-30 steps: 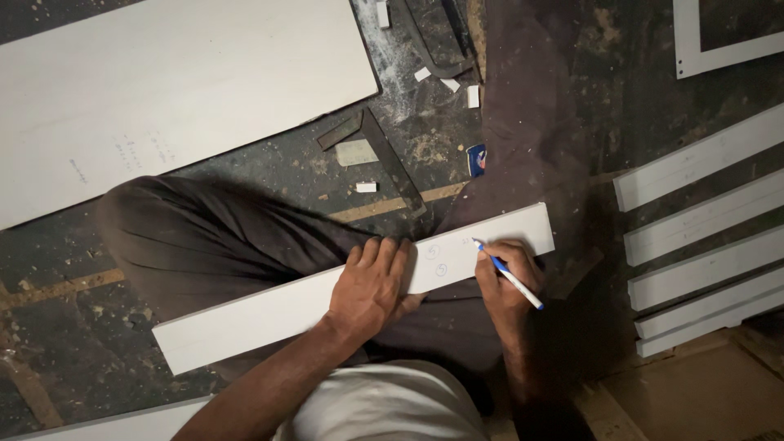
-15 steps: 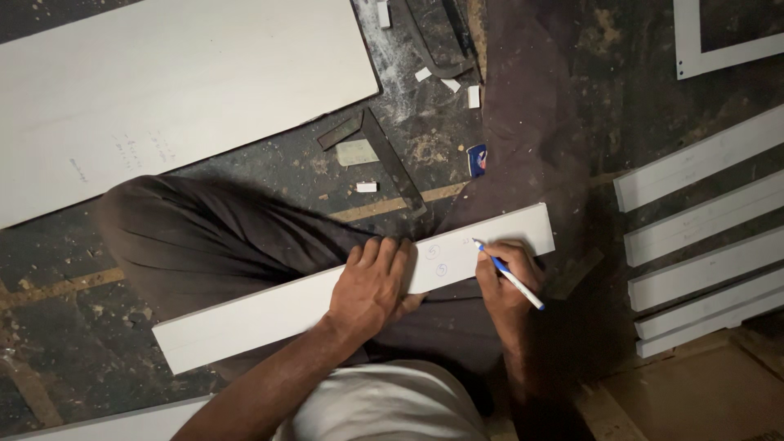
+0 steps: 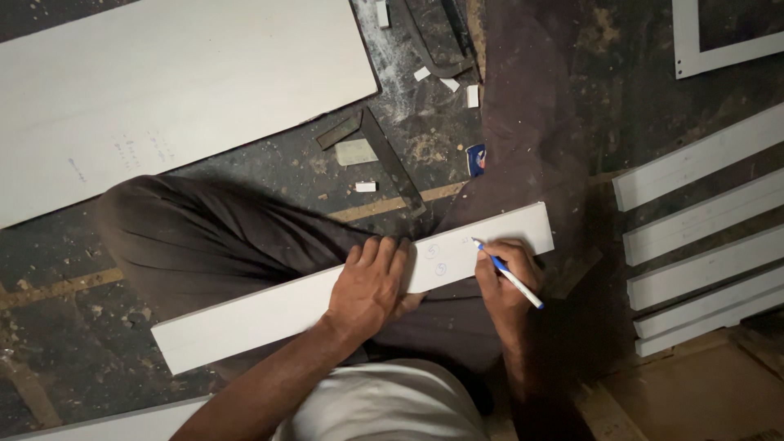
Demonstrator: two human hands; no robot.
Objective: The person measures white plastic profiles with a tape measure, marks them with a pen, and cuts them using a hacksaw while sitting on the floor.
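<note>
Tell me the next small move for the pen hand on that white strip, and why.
Probably draw the pen tip on along the white strip: the right hand has it on the surface beside two small circled marks, and the left hand lies flat, pinning the strip.

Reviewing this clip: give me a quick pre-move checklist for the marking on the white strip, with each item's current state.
1. Left hand flat on the white strip, pinning it: ok.
2. Right hand gripping the blue pen: ok.
3. Pen tip on the strip's face: ok.
4. Strip borne on the person's lap: ok.
5. Marks beside the left hand legible: cannot tell.
6. Metal square lying on the floor, away from both hands: ok.
</note>
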